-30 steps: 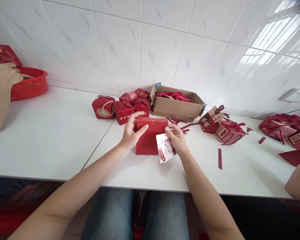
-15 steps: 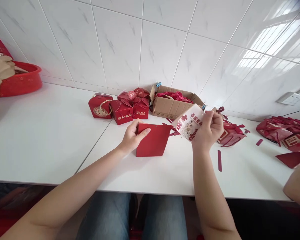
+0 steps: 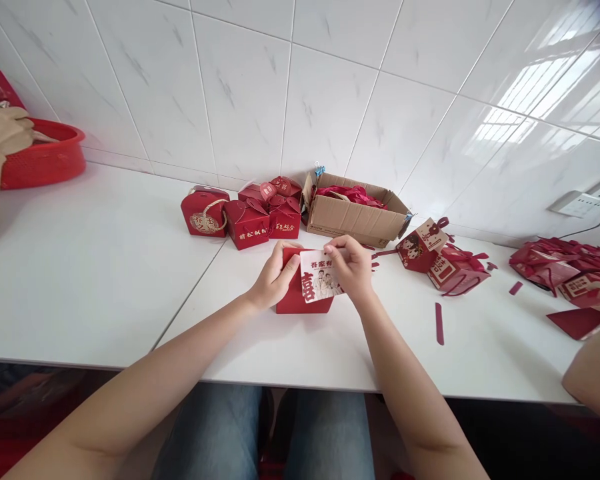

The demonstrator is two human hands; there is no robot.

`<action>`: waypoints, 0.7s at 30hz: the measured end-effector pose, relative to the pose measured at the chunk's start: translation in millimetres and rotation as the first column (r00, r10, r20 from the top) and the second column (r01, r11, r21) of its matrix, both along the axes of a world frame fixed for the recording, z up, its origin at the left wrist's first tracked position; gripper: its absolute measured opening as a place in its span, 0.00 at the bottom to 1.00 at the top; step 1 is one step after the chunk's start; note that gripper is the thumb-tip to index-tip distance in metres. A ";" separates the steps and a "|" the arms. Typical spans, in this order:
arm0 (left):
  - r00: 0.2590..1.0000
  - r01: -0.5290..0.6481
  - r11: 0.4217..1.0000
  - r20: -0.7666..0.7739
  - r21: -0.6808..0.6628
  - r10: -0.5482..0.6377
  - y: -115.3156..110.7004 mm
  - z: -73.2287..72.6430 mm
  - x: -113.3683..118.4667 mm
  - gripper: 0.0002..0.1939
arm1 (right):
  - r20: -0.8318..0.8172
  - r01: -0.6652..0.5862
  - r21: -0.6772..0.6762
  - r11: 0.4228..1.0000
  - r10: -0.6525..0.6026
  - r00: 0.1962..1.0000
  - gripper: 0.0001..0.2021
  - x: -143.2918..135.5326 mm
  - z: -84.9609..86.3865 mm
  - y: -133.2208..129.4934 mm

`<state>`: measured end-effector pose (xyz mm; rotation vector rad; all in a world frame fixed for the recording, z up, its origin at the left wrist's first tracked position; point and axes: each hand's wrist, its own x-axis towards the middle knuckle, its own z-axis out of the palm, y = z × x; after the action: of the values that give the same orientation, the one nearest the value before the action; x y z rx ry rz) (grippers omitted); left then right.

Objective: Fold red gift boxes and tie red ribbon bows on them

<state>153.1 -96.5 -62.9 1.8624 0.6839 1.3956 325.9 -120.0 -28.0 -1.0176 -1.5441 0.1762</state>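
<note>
Red box [image 3: 294, 299] extends right from gripping left hand [image 3: 274, 281]; right hand [image 3: 353, 270] pinches overlapping card [image 3: 319, 288].

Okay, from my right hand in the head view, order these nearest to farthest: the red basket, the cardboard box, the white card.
1. White card: held in your right hand.
2. Cardboard box: straight beyond that hand.
3. Red basket: off at the far left.

The place appears to be a packing workroom, as shown by the long white table [image 3: 105, 280], tiled wall [image 3: 245, 87], grouped red boxes [image 3: 247, 225] and carton [image 3: 347, 221] of ribbons [image 3: 357, 194].
</note>
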 end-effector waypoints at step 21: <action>0.999 0.038 0.997 0.031 -0.069 -0.036 -1.8 -0.9 0.6 0.15 | -0.237 0.234 0.265 0.935 -0.172 0.956 0.11 14.3 4.6 2.4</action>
<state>153.7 -98.3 -63.8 1.7879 0.6717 1.3568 340.2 -117.6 -23.4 -0.8866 -1.2192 -0.0864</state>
